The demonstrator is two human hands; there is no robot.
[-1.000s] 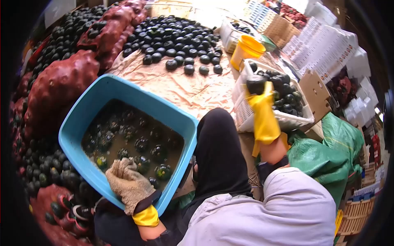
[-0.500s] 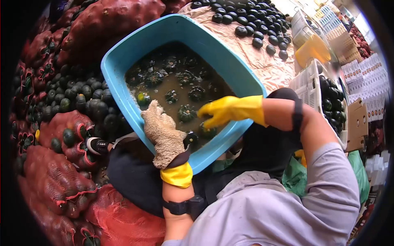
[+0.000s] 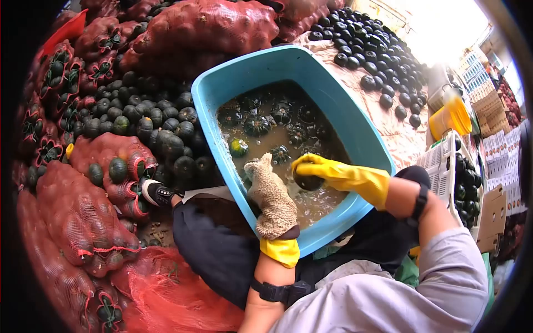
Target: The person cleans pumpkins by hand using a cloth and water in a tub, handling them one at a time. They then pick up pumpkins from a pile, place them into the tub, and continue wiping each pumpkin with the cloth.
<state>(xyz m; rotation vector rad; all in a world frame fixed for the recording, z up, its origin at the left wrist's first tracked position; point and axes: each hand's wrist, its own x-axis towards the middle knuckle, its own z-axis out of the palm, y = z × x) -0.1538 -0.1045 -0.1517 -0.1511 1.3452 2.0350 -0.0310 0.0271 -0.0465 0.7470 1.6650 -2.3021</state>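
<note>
At far left, bulging red mesh sacks are lying in a group, dark green squashes showing at their mouths. Beside one sack, a black-and-white shoe is resting. A loose heap of round, dark green squashes is spreading up to a deep blue plastic tub with rounded corners; lower in view, a slack red mesh net is lying rumpled.

The tub is holding murky brown water, with ribbed, dark green squashes floating in it. One green squash with a yellow-orange patch is sitting near the left wall.

Our left hand, wearing a beige terry-cloth mitt over a yellow cuff, is reaching in over the near left side; the mitt is hiding its grip, so we are unable to tell whether it is holding anything.

Our right hand, in a yellow rubber glove, is curling its fingers over a smooth, dark green squash and gripping it inside the tub, at the water's surface.

Farther right, a crumpled tan sheet is bearing shiny, dark green squashes. Beyond, a yellow plastic bucket is standing near a white plastic crate that is holding more squashes.
</note>
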